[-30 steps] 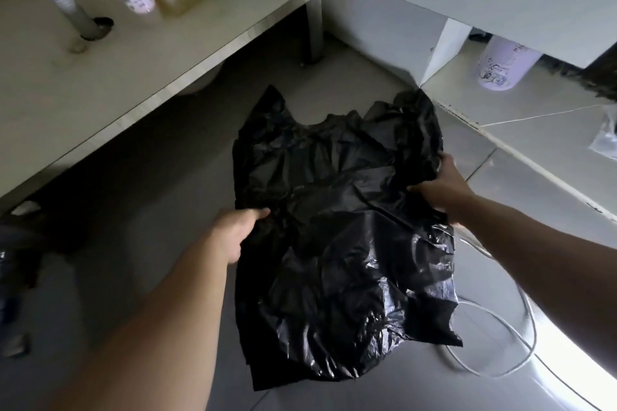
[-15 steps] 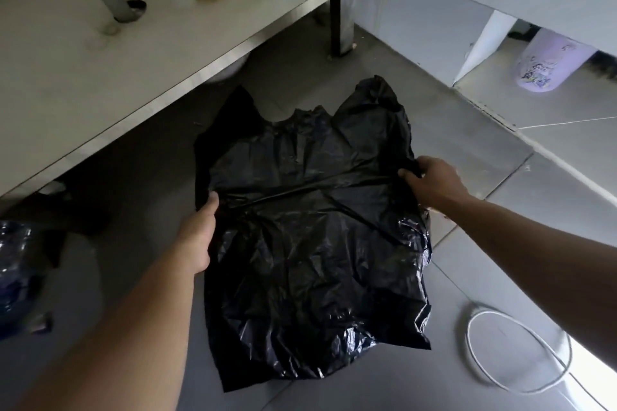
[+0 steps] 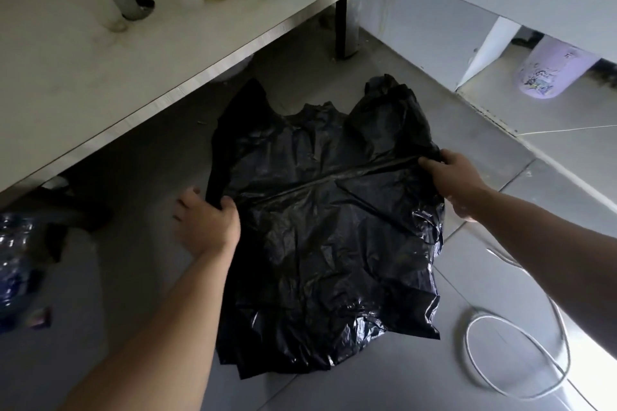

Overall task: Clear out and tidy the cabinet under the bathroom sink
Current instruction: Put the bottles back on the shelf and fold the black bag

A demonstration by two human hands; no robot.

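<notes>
Bag-opening step: left hand (image 3: 208,222) and right hand (image 3: 455,177) each pinch the black bin bag (image 3: 327,227) taut; mouth needs parting next.

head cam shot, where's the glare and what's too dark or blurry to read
Head view: strong glare washes out the floor at lower right; the black bag, gripped by the left hand and right hand, shows only scattered sheen; the space under the shelf is deep shadow; the bluish object at far left is blurred.
</notes>
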